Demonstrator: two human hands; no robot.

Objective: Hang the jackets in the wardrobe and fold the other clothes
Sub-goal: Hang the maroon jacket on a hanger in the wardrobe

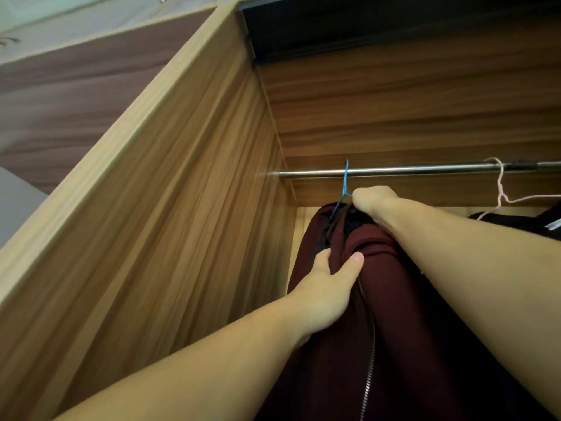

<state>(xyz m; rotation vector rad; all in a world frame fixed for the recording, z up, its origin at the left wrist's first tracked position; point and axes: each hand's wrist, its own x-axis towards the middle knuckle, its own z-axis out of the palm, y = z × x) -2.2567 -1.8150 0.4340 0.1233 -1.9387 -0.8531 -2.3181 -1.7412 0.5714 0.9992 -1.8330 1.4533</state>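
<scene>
The maroon jacket (394,299) hangs on a blue hanger (344,189) whose hook is over the metal rail (394,171) inside the wardrobe (182,192), close to where the rail meets the wardrobe's left side panel. Its collar area bunches up dark just under my right hand (375,200), and its zipper (368,344) runs down from below my left thumb toward the bottom of the view.

My left hand (326,287) grips a fold of the jacket's front: the thumb lies on the near side of the cloth and the fingers curl round the far side, pinching the fabric between them. My right hand is higher, fist-like, its fingers curled down into the collar just beside the neck of the blue hanger; whether they hold the hanger wire or only the cloth I cannot tell, since the knuckles hide it.

To the left of my left fingers the wooden side panel stands very near, almost against the jacket's shoulder. To the right of my right hand, well along the rail, a pink hanger (501,189) carries a dark garment (522,221), partly hidden behind my right forearm.

Both forearms reach up and forward, the left from low left, the right from the lower right edge, crossing over the jacket's right side.
</scene>
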